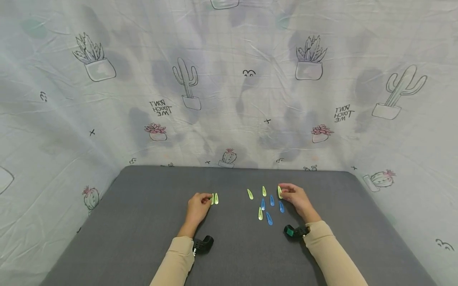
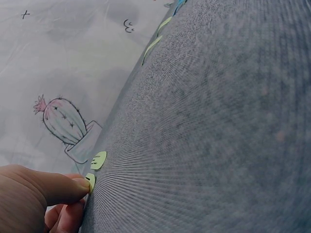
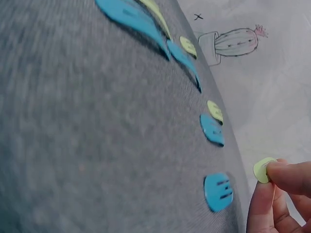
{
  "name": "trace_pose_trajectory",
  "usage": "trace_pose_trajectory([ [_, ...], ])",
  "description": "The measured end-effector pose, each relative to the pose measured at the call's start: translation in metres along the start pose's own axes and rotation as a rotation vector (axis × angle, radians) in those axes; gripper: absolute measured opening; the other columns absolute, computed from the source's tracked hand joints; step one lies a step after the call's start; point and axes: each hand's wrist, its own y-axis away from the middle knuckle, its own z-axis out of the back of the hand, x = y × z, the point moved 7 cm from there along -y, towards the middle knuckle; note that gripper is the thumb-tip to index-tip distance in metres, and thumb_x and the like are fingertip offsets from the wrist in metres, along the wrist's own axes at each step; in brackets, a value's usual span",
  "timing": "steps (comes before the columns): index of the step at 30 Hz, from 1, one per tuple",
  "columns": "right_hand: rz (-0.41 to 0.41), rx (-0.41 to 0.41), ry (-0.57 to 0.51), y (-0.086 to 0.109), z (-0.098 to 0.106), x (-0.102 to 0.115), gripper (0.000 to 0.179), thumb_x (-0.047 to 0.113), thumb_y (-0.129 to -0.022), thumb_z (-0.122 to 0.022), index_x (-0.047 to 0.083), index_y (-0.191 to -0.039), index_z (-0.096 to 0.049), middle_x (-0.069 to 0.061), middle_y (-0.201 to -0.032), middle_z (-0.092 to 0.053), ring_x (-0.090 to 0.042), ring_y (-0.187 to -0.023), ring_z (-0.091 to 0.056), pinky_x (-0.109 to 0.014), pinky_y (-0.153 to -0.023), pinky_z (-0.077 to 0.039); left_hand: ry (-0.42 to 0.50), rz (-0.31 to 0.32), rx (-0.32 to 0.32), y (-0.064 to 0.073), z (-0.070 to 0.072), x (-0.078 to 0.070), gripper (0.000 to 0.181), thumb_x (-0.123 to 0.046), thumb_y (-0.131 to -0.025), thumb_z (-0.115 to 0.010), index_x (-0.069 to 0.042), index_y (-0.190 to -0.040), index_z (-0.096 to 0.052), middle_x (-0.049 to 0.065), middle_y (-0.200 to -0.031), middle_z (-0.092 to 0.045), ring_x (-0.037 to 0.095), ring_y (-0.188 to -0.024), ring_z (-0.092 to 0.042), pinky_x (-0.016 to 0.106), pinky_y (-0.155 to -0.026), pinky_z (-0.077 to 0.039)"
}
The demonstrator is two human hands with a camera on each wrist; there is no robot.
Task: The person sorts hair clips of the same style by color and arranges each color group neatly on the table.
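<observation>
My left hand (image 1: pixel 198 207) pinches a yellow-green snap hair clip (image 2: pixel 91 180) between thumb and fingertips, close to the table. Just right of it lies another yellow-green hair clip (image 1: pixel 216 198), almost parallel. Over on the right, my right hand (image 1: pixel 296 199) holds a yellow-green hair clip (image 3: pixel 262 170) between thumb and finger. Several blue hair clips (image 1: pixel 269 218) lie near that hand, one of them (image 3: pixel 218 192) closest to it. Among them are three loose yellow-green clips, including one (image 1: pixel 260 213) toward the front and one (image 1: pixel 250 194) at the left of the group.
A dark grey cloth (image 1: pixel 236 254) covers the table. Behind and at both sides hangs a pale curtain (image 1: pixel 222 87) printed with potted cacti. Black wrist cameras are strapped to the left wrist (image 1: pixel 204 244) and right wrist (image 1: pixel 296 231), below beige sleeves.
</observation>
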Motion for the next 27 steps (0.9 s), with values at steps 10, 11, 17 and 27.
trace_pose_trajectory([
  [10,0.033,0.054,-0.018,0.006,-0.010,0.010,0.039,0.001,-0.091,-0.057,-0.004,-0.130,-0.053,-0.001,-0.089,-0.059,-0.010,-0.082,-0.060,-0.028,-0.082,-0.050,0.004,0.010,0.002,0.000,-0.001,0.000,0.015,-0.005,-0.083,-0.068,-0.006,-0.096,-0.074,0.004,-0.078,-0.058,0.012,-0.068,-0.051,0.027,-0.062,-0.043],
  [11,0.036,0.056,-0.019,0.006,-0.011,0.010,0.039,0.001,-0.091,-0.057,-0.004,-0.130,-0.053,-0.001,-0.089,-0.059,-0.010,-0.083,-0.060,-0.029,-0.082,-0.050,0.004,0.011,0.003,0.000,-0.001,0.000,0.015,-0.005,-0.083,-0.067,-0.006,-0.096,-0.074,0.004,-0.078,-0.058,0.012,-0.067,-0.050,0.027,-0.062,-0.043],
  [17,0.058,0.082,-0.024,0.013,-0.021,0.018,0.040,0.004,-0.091,-0.058,-0.004,-0.130,-0.053,-0.002,-0.091,-0.060,-0.010,-0.083,-0.059,-0.034,-0.086,-0.050,0.006,0.018,0.010,0.000,-0.002,0.001,0.015,-0.005,-0.083,-0.067,-0.006,-0.097,-0.074,0.005,-0.079,-0.058,0.012,-0.068,-0.050,0.027,-0.062,-0.043],
  [27,0.116,0.140,-0.049,0.024,-0.048,0.031,0.042,0.004,-0.090,-0.060,-0.005,-0.130,-0.052,-0.001,-0.093,-0.059,-0.010,-0.083,-0.059,-0.036,-0.086,-0.050,0.002,0.017,0.008,0.000,-0.002,0.002,0.015,-0.005,-0.083,-0.067,-0.006,-0.097,-0.074,0.005,-0.079,-0.058,0.013,-0.069,-0.051,0.028,-0.063,-0.043],
])
